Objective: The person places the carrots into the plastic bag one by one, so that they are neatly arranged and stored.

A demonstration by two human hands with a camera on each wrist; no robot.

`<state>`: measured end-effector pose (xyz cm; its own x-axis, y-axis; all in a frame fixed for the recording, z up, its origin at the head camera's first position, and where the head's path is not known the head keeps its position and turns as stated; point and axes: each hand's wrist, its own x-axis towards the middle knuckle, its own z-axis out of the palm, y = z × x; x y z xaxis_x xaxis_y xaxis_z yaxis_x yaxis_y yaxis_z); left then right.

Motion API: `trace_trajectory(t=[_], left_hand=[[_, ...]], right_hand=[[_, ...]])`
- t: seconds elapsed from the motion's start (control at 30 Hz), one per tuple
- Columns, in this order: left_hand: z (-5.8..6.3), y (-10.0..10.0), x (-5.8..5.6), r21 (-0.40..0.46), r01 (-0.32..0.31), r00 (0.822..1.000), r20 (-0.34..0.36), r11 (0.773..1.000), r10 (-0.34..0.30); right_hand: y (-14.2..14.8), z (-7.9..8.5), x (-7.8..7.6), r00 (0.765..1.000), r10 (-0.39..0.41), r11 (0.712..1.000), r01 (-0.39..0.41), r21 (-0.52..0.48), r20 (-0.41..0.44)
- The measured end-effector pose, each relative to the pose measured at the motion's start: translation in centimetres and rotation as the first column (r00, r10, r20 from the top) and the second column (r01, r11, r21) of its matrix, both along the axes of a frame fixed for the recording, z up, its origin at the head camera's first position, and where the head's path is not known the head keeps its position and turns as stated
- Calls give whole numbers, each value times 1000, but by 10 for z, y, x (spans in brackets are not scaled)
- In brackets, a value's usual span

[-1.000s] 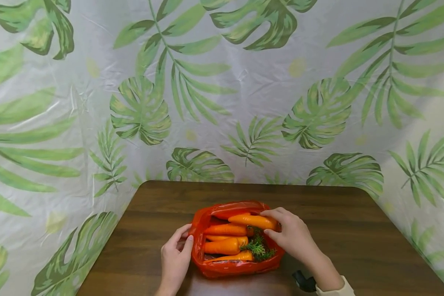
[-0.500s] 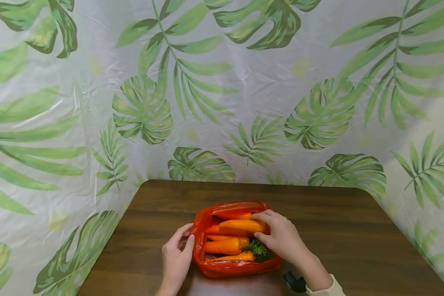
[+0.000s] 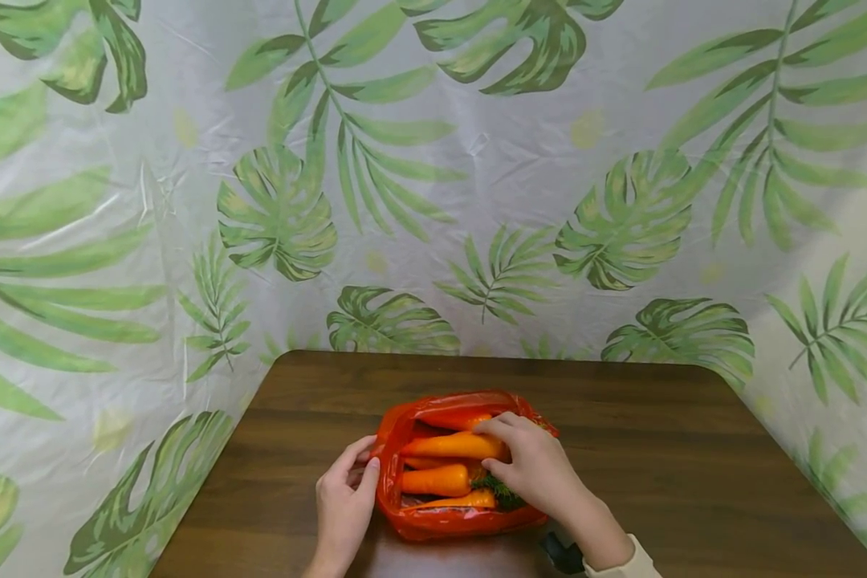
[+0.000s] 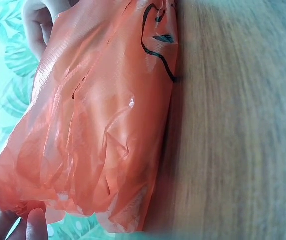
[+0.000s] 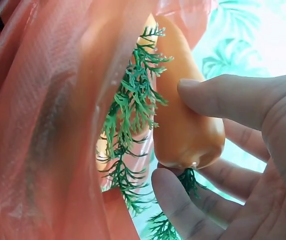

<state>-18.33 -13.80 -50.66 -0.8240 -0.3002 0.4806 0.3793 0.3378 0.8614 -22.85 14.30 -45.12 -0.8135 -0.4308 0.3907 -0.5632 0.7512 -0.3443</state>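
An open red plastic bag [image 3: 462, 526] of carrots sits on the table. My left hand [image 3: 347, 494] pinches the bag's left edge between thumb and fingers; its fingertips [image 4: 35, 224] show against the gathered plastic in the left wrist view. My right hand [image 3: 542, 466] grips an orange carrot [image 3: 444, 445] by its thick end, the thumb on one side and fingers on the other. That carrot lies across the bag's mouth, tip to the left. Below it in the bag are other carrots [image 3: 433, 482], with green leafy tops [image 5: 138, 95] partly hidden by my right hand.
The dark wooden table [image 3: 318, 385] has rounded far corners. Behind it hangs a pale sheet [image 3: 405, 257] printed with green leaves. A black wrist-camera piece [image 3: 562, 554] shows at my right wrist, beside a light sleeve [image 3: 624, 562].
My right hand has moved left with the carrot, bringing it from the bag's upper right to across its middle, over the other carrots. My left hand stays at the bag's edge.
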Motion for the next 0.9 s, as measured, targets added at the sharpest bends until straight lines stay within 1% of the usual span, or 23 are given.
trace_trajectory(t=[0.17,0.37,0.5,0.67,0.9], left_hand=[[-1,0,1,-4,-2,1000,-13,1000,2],[-2,0,3,-6,-6,1000,-8,1000,6],[-2,0,2,-12,-6,1000,-21,1000,6],[-1,0,-1,-20,-5,999,-40,1000,4],[1,0,1,-17,-8,999,-43,1000,7]], right_hand=[[-2,-4,2,1000,8,1000,-8,7,2],[-4,-7,2,1000,16,1000,-16,20,-1],[-5,-5,2,1000,25,999,-25,22,-13],[-7,-1,2,1000,27,999,-27,28,-6],[-9,1,3,999,47,997,-48,53,27]])
